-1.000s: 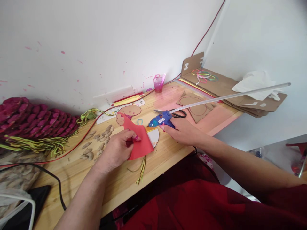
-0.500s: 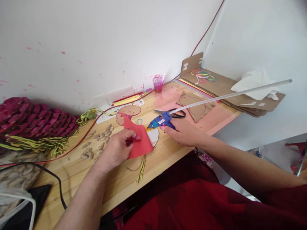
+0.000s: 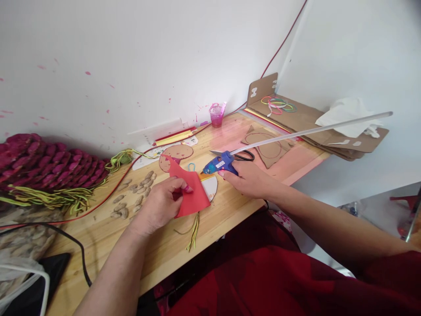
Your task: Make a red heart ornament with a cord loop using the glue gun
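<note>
A sheet of red paper (image 3: 197, 195) is pinched between the thumb and fingers of my left hand (image 3: 164, 197). In my right hand (image 3: 248, 177) is a blue glue gun (image 3: 219, 163), with a long clear glue stick (image 3: 312, 131) jutting from its back. The gun's nozzle is near the red paper's upper right edge; whether they touch I cannot tell. Partly hidden under the paper lies a white round cutout (image 3: 211, 188) with a yellow strip across it. Yellow-green yarn strands (image 3: 194, 235) hang out below the paper, and a small blue loop (image 3: 191, 166) shows above it.
Scissors (image 3: 245, 155) lie behind the glue gun, beside cardboard (image 3: 271, 153) marked with a circle. Peanuts (image 3: 141, 186) are scattered to the left, near stacked magenta pieces (image 3: 49, 162). A cup of pink liquid (image 3: 216, 116) stands by the wall. A red cord (image 3: 112, 195) crosses the table.
The glue gun and my right hand have shifted very slightly to the left. My left hand keeps the red paper in the same place.
</note>
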`<act>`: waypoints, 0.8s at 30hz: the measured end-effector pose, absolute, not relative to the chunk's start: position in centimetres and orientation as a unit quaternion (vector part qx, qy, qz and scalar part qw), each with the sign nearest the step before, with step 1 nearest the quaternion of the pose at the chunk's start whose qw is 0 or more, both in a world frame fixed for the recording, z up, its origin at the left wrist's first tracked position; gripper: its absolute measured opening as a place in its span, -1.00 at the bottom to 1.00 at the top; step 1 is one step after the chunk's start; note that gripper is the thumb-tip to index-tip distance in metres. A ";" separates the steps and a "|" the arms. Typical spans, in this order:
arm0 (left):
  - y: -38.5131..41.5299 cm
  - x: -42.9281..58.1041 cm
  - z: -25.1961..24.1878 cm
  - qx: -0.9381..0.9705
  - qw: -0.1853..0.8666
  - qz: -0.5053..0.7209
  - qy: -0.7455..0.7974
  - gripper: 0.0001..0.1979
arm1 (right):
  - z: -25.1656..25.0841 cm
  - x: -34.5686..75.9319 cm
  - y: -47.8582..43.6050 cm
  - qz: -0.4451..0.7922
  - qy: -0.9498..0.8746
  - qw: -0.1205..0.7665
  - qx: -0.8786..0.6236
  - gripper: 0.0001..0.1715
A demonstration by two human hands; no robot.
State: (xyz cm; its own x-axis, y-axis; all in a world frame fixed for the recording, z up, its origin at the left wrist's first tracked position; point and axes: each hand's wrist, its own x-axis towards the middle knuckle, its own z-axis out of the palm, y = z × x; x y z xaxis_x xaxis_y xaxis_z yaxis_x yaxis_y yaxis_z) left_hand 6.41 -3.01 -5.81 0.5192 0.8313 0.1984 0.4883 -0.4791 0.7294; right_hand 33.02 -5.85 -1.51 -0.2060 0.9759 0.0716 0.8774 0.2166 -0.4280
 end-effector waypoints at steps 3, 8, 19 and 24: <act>-3.1 6.5 -5.6 0.814 0.309 0.277 0.406 -0.84 | -1.4 32.9 -5.8 0.148 -0.764 0.165 -0.606 -0.65; -3.0 6.6 -5.6 0.813 0.310 0.279 0.406 -0.83 | -1.4 32.9 -6.0 0.154 -0.755 0.145 -0.620 -0.63; -2.9 6.6 -5.8 0.791 0.338 0.291 0.419 -0.85 | -1.0 33.2 -7.1 0.181 -0.762 0.130 -0.607 -0.62; -2.8 6.4 -6.0 0.795 0.337 0.282 0.418 -0.83 | -1.0 33.4 -7.7 0.200 -0.762 0.142 -0.599 -0.63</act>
State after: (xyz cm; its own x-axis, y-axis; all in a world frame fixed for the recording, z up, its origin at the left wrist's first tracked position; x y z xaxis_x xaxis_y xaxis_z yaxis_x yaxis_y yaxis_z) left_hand 6.45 -2.81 -5.97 0.4913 0.8549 0.1667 0.4745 -0.4231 0.7719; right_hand 33.45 -7.74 -0.98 -0.2427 0.9698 -0.0233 0.8565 0.2030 -0.4745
